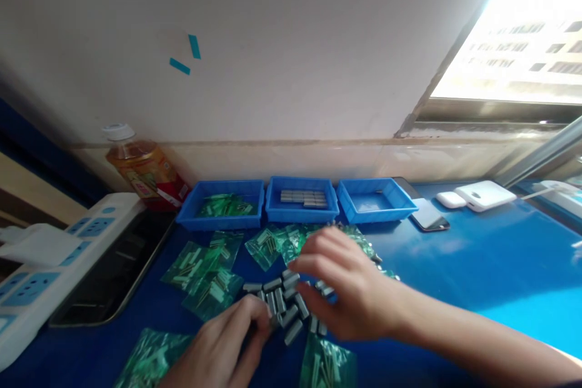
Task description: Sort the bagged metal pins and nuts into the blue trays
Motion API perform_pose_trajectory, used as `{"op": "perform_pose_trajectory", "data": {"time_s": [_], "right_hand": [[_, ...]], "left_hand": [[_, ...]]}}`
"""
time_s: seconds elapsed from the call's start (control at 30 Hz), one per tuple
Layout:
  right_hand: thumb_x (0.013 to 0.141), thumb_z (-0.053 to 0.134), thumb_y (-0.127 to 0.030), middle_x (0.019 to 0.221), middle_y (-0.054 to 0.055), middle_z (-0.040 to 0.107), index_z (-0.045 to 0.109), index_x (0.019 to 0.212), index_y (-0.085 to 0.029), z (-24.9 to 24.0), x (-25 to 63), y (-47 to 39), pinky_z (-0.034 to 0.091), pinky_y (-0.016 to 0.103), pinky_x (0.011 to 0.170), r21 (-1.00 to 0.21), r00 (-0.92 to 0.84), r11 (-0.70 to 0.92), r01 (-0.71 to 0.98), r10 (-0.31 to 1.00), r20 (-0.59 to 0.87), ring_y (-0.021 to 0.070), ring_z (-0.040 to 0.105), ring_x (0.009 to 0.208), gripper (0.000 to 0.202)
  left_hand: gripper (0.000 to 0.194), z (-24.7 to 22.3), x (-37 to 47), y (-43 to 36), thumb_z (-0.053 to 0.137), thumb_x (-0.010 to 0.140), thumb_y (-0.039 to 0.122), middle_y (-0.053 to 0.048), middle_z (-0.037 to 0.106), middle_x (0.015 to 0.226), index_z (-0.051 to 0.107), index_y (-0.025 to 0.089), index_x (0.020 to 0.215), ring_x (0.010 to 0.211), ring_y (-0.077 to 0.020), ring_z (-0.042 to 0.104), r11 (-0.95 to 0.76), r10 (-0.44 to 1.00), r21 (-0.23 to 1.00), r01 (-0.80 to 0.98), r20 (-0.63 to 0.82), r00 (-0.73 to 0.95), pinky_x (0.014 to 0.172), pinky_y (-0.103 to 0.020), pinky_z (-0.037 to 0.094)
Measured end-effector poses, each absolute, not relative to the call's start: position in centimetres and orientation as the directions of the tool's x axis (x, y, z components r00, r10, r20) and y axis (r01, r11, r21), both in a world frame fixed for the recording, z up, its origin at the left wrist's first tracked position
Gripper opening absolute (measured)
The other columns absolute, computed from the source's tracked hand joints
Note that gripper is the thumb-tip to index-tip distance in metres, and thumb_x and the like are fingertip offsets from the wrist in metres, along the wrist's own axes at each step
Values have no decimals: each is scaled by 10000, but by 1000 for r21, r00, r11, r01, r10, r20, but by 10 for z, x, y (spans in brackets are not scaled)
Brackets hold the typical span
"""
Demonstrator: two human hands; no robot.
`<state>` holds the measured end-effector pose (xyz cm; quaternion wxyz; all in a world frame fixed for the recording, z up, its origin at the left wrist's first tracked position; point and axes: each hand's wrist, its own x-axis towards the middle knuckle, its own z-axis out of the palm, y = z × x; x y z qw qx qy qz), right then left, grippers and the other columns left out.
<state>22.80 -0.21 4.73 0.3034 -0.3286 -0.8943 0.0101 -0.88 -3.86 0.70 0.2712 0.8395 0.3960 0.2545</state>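
Small grey metal cylinders (293,332) lie in a loose pile on the blue table between my hands. My left hand (227,342) is at the pile's near left edge, thumb and forefinger closed round a metal cylinder (275,320) that partly shows at the fingertips. Over the right side of the pile hovers my right hand (348,282), slightly blurred, thumb and fingers apart with nothing visible between them. Green-tinted plastic bags of small parts (213,291) lie left of the pile, another bag (327,364) below it, and more bags (268,245) behind it.
Three blue trays stand along the wall: the left tray (220,224) holds green bags, the middle tray (300,216) rows of metal cylinders, the right tray (379,216) a small piece. A power strip (68,248), dark tablet (118,267), drink bottle (143,170) and phone (430,216) flank them.
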Motion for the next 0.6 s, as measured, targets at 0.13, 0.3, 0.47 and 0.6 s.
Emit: {"op": "perform_pose_trajectory", "data": {"time_s": [0.13, 0.3, 0.47, 0.6], "right_hand": [[866, 482, -183, 748, 58, 606, 581, 1070, -135, 16, 202, -40, 426, 318, 576, -206, -706, 882, 425, 465, 534, 175, 523, 666, 232], [894, 488, -158, 808, 80, 618, 569, 987, -134, -4, 199, -37, 473, 263, 628, -387, -618, 826, 410, 564, 548, 161, 534, 719, 126], [895, 487, -150, 821, 80, 624, 539, 1012, -148, -11, 199, -35, 467, 257, 636, -501, -524, 783, 368, 620, 584, 153, 530, 708, 128], [918, 481, -214, 721, 51, 588, 540, 932, -158, -12, 198, -33, 427, 250, 574, -527, -462, 752, 396, 659, 593, 142, 492, 632, 83]], "left_hand": [[67, 0, -9, -41, 458, 934, 226, 64, 648, 769, 485, 253, 880, 684, -80, 663, -471, 826, 734, 489, 173, 536, 664, -110, 517], [90, -5, -7, -40, 440, 939, 241, 49, 619, 738, 477, 239, 858, 661, -87, 646, -437, 840, 752, 493, 146, 522, 635, -127, 517], [83, -1, -6, -39, 526, 903, 228, 53, 662, 822, 515, 269, 975, 739, -96, 669, -508, 826, 700, 502, 229, 515, 692, -125, 522], [215, 1, -6, -38, 548, 879, 168, 40, 681, 909, 532, 286, 1058, 815, -105, 676, -644, 749, 597, 478, 368, 551, 762, -135, 516]]}}
